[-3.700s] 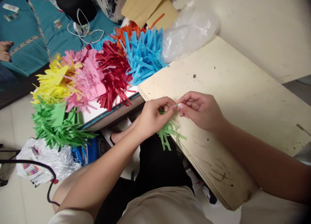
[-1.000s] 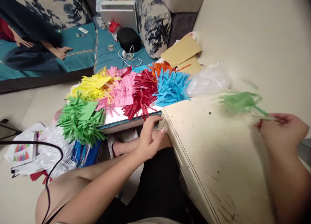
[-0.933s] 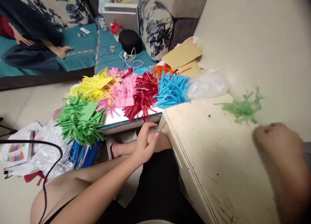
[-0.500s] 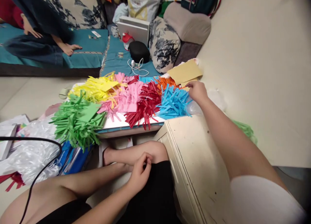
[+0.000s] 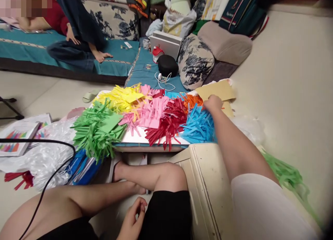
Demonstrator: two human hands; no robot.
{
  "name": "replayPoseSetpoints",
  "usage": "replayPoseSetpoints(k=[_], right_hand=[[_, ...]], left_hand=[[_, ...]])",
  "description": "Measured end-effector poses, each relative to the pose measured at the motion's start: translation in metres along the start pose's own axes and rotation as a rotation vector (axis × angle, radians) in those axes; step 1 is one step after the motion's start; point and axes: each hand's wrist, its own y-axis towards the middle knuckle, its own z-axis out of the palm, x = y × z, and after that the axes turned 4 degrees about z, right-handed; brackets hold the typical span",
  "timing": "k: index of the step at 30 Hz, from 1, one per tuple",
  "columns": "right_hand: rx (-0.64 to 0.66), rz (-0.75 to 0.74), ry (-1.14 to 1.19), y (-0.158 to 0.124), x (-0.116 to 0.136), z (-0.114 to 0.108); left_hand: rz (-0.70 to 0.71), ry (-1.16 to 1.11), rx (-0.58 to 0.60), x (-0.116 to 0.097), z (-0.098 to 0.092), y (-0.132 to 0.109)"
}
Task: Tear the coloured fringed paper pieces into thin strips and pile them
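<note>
My right hand (image 5: pixel 212 103) reaches over the blue fringed paper pile (image 5: pixel 197 127) to the orange pile (image 5: pixel 191 100), beside a brown envelope (image 5: pixel 218 90). Its fingers curl downward out of sight. My left hand (image 5: pixel 132 219) rests on my lap with fingers loosely bent and nothing in them. Green (image 5: pixel 96 129), yellow (image 5: pixel 122 97), pink (image 5: pixel 151 111) and red (image 5: pixel 169 120) fringed paper piles lie on a low white board (image 5: pixel 135 137). A green fringed piece (image 5: pixel 286 170) lies on the cream table (image 5: pixel 205 184), to the right of my arm.
Another person (image 5: pixel 75 39) sits on a teal mat at the upper left. A black cable (image 5: pixel 52 146), a crumpled plastic bag (image 5: pixel 44 160) and a booklet (image 5: pixel 15 137) lie on the floor at left. Cushions (image 5: pixel 195 59) and a black speaker (image 5: pixel 168 65) sit behind the piles.
My right hand flung the green fringed piece onto the table's right side, then reached across to the orange pile. My left hand dropped from the table edge to my lap. The view tilted up.
</note>
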Motion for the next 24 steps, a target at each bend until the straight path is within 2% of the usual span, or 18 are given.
replayPoseSetpoints(k=[3,6,9,11,15,16,18,20,21,24], right_hand=[[0.109,-0.142,0.01,-0.02,0.011,0.006],[0.281,-0.257,-0.031,-0.058,0.007,0.017],[0.365,-0.221,-0.122,-0.093,-0.015,0.019],[0.407,-0.184,-0.162,-0.104,-0.03,0.011],[0.416,-0.133,-0.191,-0.1,-0.037,-0.014],[0.373,-0.115,-0.2,-0.096,-0.032,-0.019],[0.196,-0.13,-0.196,-0.086,-0.017,-0.024],[0.039,-0.224,-0.159,-0.075,0.002,-0.019],[0.015,-0.275,-0.142,-0.069,0.011,-0.014],[0.133,-0.307,-0.167,-0.055,0.031,0.009]], left_hand=[[0.028,-0.013,0.006,0.002,-0.003,0.003],[0.056,-0.011,-0.012,0.007,-0.004,0.006],[0.072,-0.011,-0.025,0.014,-0.005,0.006],[0.076,-0.024,-0.017,0.018,-0.005,0.005],[0.083,-0.049,0.001,0.022,-0.002,0.005],[0.08,-0.06,-0.004,0.022,-0.002,0.005],[0.067,-0.08,-0.021,0.023,0.0,0.007],[0.059,-0.087,-0.028,0.024,0.0,0.007],[0.06,-0.086,-0.029,0.024,0.0,0.007],[0.077,-0.069,-0.037,0.026,0.0,0.007]])
